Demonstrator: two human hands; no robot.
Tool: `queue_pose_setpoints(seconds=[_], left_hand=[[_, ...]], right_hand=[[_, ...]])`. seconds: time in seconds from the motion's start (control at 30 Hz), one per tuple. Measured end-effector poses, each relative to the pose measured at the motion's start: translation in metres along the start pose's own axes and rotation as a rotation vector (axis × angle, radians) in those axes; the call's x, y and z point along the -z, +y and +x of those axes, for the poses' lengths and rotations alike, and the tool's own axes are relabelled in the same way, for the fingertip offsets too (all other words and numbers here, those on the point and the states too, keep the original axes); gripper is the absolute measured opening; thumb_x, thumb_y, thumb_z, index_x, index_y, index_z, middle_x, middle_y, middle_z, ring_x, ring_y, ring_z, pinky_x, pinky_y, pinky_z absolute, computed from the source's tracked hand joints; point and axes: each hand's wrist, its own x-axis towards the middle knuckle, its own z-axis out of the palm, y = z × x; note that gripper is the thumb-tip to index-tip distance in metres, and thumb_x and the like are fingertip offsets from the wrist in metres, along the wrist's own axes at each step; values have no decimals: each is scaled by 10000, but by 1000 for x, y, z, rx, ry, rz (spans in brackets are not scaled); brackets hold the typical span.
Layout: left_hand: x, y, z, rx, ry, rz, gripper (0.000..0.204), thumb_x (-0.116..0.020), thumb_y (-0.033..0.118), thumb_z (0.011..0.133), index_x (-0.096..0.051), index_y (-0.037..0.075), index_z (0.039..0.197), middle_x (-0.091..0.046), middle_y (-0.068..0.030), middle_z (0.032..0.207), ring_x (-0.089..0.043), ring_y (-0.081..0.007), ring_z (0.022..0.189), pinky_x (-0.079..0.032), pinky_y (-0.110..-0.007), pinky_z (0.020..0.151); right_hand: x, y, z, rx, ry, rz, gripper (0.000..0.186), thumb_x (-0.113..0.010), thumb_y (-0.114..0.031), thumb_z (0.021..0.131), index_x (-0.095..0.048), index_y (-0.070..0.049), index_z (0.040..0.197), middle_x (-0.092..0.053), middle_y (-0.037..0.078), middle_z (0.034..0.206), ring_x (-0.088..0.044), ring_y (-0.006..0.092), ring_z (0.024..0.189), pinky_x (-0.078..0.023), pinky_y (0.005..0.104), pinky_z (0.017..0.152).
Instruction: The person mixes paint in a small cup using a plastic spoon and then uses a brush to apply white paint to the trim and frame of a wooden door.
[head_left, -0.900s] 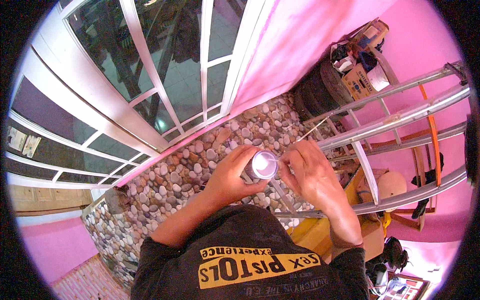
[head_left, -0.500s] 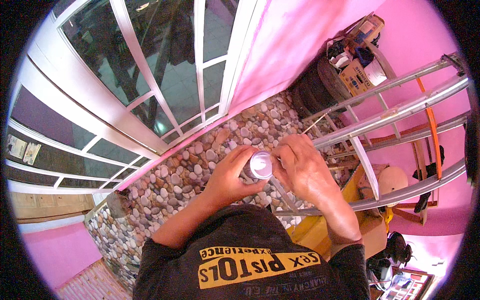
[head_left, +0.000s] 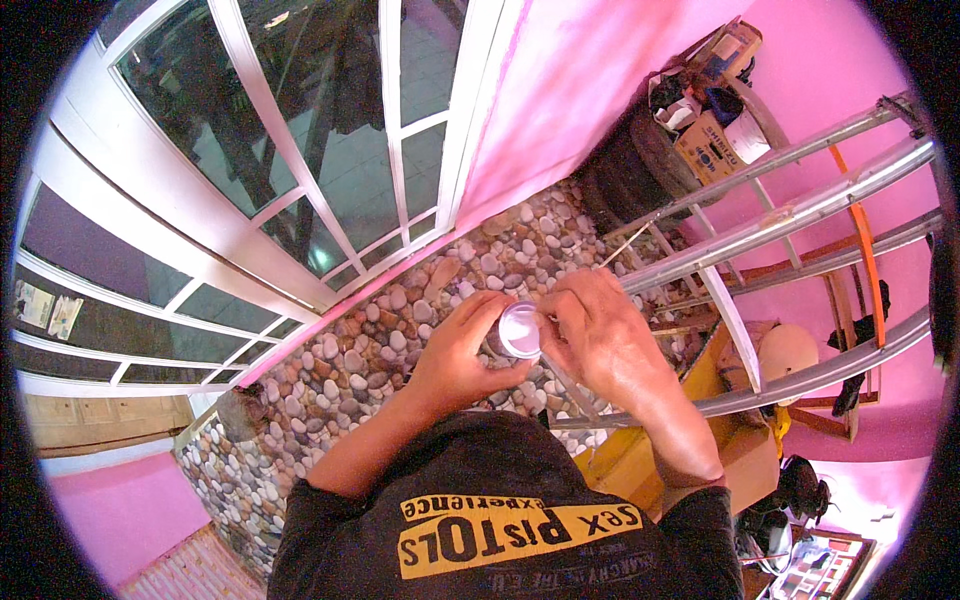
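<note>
My left hand (head_left: pixel 462 345) is closed round a small clear cup (head_left: pixel 519 331), its thumb and fingers wrapping the sides. Something white shows inside the cup, whose open top faces up. Right beside the rim, my right hand (head_left: pixel 592 325) has its fingers pinched together. A thin pale stick (head_left: pixel 627 244) sticks out past its knuckles, up and to the right. The stick's other end is hidden by my fingers, so I cannot tell whether it reaches into the cup.
A metal ladder (head_left: pixel 780 238) slants across the right side, close to my right forearm. Behind it stand stacked tyres (head_left: pixel 632 160) with a cardboard box (head_left: pixel 708 150) on top. White-framed glass doors (head_left: pixel 330 120) line the left. The floor (head_left: pixel 400 300) has a pebble pattern.
Both hands keep their hold on the cup and the stick. My right hand has shifted very slightly left at the rim, and the view has turned a little.
</note>
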Motion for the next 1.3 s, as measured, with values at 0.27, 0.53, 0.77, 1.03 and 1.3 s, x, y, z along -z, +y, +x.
queue_pose_setpoints(seconds=[0.27, 0.53, 0.77, 1.03, 1.3], left_hand=[[4, 1, -2, -6, 30, 47, 645, -860, 230, 728, -600, -9, 1268, -632, -187, 1235, -647, -368, 1149, -521, -421, 982], [2, -2, -6, 33, 17, 7, 686, -888, 221, 698, -606, 7, 1286, -638, -182, 1252, -644, -355, 1170, -516, -422, 1000], [4, 0, -8, -44, 59, 44, 647, -870, 223, 720, -606, 2, 1268, -638, -176, 1215, -658, -370, 1117, -536, -419, 949], [4, 6, -6, -39, 2, 3, 646, -874, 211, 708, -608, 1, 1258, -638, -179, 1214, -655, -372, 1126, -533, -423, 956], [3, 1, -12, -23, 18, -13, 657, -874, 213, 710, -605, -4, 1268, -635, -180, 1231, -653, -367, 1140, -529, -416, 975]], right_hand=[[11, -9, -10, -3, -73, 117, 259, -788, -30, 760, -620, -22, 958, -629, 157, 951, -639, 376, 911, -527, 473, 822], [-4, -12, -1, -35, 46, 33, 266, -788, -24, 762, -614, -23, 965, -627, 166, 943, -639, 384, 894, -526, 470, 809], [11, -20, -17, -63, -26, 47, 285, -790, -19, 754, -610, -28, 975, -628, 159, 951, -639, 381, 887, -526, 473, 798], [-3, -20, -8, -69, 59, 85, 280, -793, -37, 763, -609, -24, 975, -622, 168, 969, -632, 388, 905, -534, 474, 817], [10, -29, -20, -47, -48, 62, 306, -796, -21, 749, -603, -10, 986, -622, 167, 973, -638, 392, 935, -534, 461, 837]])
